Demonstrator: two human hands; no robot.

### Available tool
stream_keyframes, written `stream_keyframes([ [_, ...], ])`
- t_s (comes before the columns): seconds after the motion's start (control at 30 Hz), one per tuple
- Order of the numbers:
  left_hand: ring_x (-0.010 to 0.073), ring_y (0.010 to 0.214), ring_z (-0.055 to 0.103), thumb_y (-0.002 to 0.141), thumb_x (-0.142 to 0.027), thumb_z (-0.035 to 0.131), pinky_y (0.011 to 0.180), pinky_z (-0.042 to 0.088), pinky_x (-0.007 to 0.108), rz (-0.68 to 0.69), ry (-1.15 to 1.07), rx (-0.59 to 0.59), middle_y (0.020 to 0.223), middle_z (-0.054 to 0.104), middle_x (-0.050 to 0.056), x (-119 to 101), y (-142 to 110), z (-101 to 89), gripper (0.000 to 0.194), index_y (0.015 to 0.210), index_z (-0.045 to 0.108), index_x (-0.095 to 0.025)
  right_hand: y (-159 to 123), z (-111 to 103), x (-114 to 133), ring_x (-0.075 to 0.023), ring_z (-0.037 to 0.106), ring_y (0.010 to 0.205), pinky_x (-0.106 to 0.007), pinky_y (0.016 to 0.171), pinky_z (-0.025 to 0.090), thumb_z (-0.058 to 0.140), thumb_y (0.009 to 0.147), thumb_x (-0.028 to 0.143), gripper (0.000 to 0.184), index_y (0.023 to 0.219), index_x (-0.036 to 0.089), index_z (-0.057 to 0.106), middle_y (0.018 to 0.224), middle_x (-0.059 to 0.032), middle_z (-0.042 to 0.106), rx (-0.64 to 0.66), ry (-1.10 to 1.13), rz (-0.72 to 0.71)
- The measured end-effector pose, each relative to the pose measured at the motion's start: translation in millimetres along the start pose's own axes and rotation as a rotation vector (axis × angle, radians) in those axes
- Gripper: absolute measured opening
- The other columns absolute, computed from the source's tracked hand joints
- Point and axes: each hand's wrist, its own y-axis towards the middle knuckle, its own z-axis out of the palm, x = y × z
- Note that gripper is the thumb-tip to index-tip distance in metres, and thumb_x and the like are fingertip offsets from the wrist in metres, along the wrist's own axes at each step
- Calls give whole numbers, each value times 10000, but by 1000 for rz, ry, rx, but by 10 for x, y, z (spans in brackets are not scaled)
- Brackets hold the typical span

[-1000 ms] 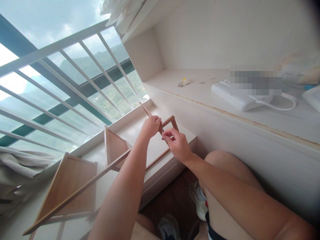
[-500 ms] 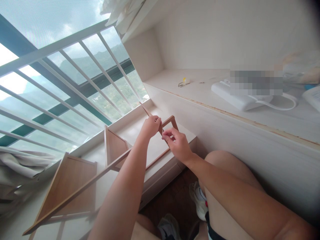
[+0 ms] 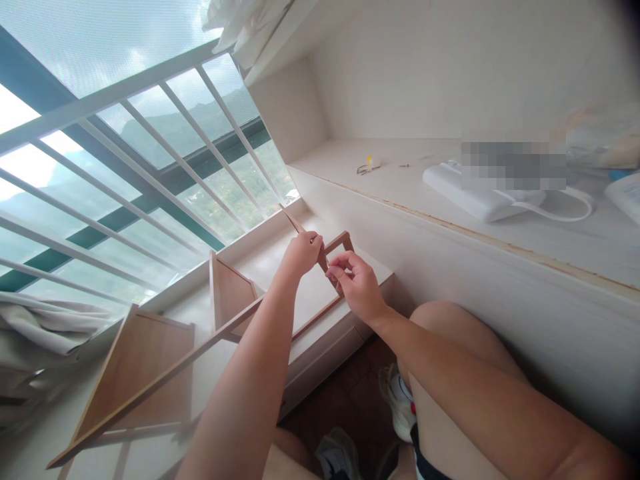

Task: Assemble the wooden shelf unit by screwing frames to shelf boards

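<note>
A wooden shelf frame with long thin rails and brown panels lies on its side along the window ledge. At its far end, my left hand is closed around a wooden bar of the frame. Close beside it, my right hand pinches thumb and fingers together at the same bar. Whatever sits in that pinch is too small to make out. Behind my right fingers rises a short wooden end piece of the frame.
To the right runs a pale shelf with small metal parts, a tiny screw-like piece and a white device with a cable. White railings guard the window at left. A curtain hangs at the left edge.
My right fingers have shifted and turned slightly at the bar. My left hand and the wooden frame look the same as before.
</note>
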Motion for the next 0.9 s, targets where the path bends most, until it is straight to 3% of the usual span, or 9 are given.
stream_keyframes([
  [0.5, 142, 557, 459, 831, -331, 392, 545, 327, 268, 4, 10, 5, 589, 558, 18, 22, 25, 13, 288, 673, 589, -192, -24, 43, -73, -158, 614, 709, -217, 466, 451, 522, 872, 384, 180, 930, 213, 520, 772, -30, 637, -76, 94, 72],
  [0.9, 142, 552, 440, 829, -332, 394, 539, 315, 269, 0, 20, 12, 567, 530, 16, 17, 14, 5, 285, 663, 580, -192, 12, 41, -140, -121, 515, 583, -206, 429, 415, 529, 876, 416, 210, 932, 218, 488, 739, -15, 646, -138, 224, 118],
])
